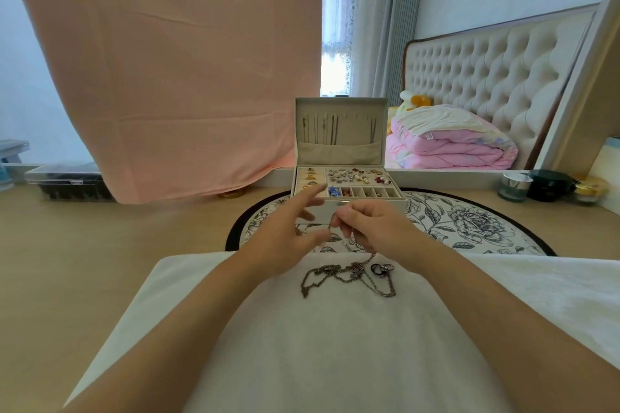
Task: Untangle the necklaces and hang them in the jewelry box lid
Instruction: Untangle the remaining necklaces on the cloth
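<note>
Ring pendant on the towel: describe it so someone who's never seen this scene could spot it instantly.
Start at the white towel spread in front of the open jewelry box. Near its far edge lies a tangle of thin chains, just below the right hand. The ring pendant sits at the tangle's right end: two dark linked hoops, the only solid shapes among fine chain.

Thin metal necklaces (349,276) are glinting dully on a matt, fuzzy cloth (335,352). The jewelry box lid (339,151) is showing matt fabric lining; the tabletop (100,261) is looking smooth, wood-like.
</note>
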A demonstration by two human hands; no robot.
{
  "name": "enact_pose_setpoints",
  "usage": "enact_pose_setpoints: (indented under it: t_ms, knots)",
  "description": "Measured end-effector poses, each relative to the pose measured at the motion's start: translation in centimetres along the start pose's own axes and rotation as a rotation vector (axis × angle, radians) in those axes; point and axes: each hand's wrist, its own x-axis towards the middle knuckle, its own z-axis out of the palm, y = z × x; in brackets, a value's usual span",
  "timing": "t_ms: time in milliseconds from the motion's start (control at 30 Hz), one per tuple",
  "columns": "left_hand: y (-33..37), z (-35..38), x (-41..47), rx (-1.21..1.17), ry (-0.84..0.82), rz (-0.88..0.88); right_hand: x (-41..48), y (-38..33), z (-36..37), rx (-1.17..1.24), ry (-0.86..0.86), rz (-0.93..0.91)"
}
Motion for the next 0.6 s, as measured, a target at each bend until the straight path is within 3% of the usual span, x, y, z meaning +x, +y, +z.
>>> enact_pose_setpoints:
  t_ms: [133,300,467,600]
  knots:
    - [0.4,0.6,0.6,0.075,-0.03,0.061,0.0,-0.4,0.1,0.024,-0.065,0.001]
    - [-1.8,-0.2,1.2,-0.025,0.229,-0.163,0.4,0.6,-0.5,-0.212,0.067,0.037]
    - [-4.4,-2.0,1.1,0.422,0.356,-0.307,0.9,1.9,-0.9,-0.318,0.11,0.034]
    - [-5.7,-2.3,0.9,0.627,0.254,-0.388,0.6,1.6,-1.2,-0.417,0.099,0.06]
